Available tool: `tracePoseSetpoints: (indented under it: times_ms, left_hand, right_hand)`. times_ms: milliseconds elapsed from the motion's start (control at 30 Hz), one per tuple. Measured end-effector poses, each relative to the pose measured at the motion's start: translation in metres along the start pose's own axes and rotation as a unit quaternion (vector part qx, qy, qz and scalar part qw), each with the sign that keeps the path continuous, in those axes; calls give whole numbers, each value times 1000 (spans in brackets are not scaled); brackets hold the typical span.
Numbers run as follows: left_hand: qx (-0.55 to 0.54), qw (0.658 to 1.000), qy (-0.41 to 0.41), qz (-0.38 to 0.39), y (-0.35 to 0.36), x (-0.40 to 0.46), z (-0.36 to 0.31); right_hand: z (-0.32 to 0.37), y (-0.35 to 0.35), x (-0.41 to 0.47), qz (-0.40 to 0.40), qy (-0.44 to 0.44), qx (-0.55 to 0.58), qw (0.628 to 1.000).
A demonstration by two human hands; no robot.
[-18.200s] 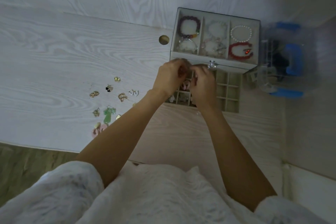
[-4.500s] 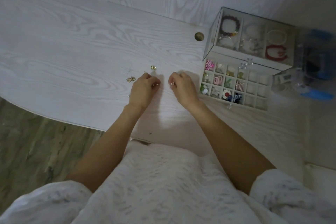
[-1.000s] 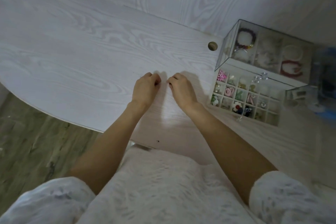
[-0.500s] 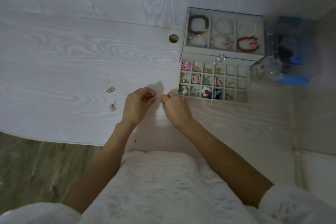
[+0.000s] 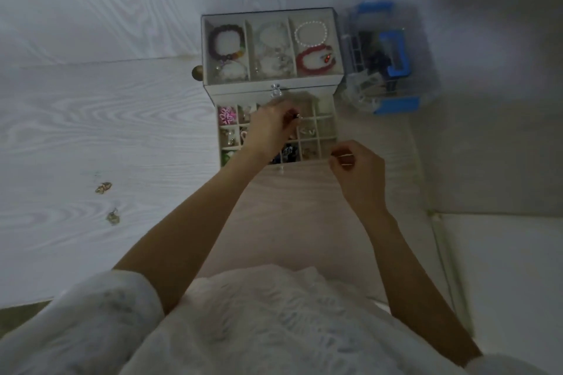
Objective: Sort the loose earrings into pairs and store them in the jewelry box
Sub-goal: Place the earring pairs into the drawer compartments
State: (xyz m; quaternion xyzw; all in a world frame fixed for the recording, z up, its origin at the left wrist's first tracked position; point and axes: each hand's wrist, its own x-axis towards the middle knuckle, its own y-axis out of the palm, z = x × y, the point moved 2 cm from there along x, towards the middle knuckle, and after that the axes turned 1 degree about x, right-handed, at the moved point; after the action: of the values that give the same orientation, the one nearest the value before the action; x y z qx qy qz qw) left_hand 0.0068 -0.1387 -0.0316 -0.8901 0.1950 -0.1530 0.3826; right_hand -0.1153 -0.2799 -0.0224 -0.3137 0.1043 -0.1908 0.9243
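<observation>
Our left hand [image 5: 268,128] hovers over the open drawer [image 5: 323,128] of the jewelry box [image 5: 271,87], its fingers [image 5: 288,117] pinching a small earring [image 5: 296,115] above the middle compartments. Our right hand [image 5: 358,172] waits just in front of the drawer, fingers curled together; whether they pinch the mate we cannot tell. Such earrings look light, stiff and easily dropped, so we judge a fingertip pinch on the body safest. Two gold earrings [image 5: 103,187] lie well apart to the left on the pale wood-grain worktop [image 5: 106,119]. A blue-trimmed clear container [image 5: 390,70] stands beside the box, in dim light.
</observation>
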Motion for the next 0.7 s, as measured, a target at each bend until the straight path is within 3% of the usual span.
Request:
tracePoseSetpoints:
  times_ms: [433, 567, 700]
  left_hand:
    - [104, 992, 42, 61, 33, 26, 5]
    - [195, 976, 95, 26, 27, 2, 8]
    - [224, 970, 90, 20, 26, -18, 4]
  right_hand:
    - [-11, -1, 16, -25, -30, 10, 999]
    - [-7, 8, 29, -42, -89, -56, 994]
    - [3, 25, 51, -41, -154, -151, 976]
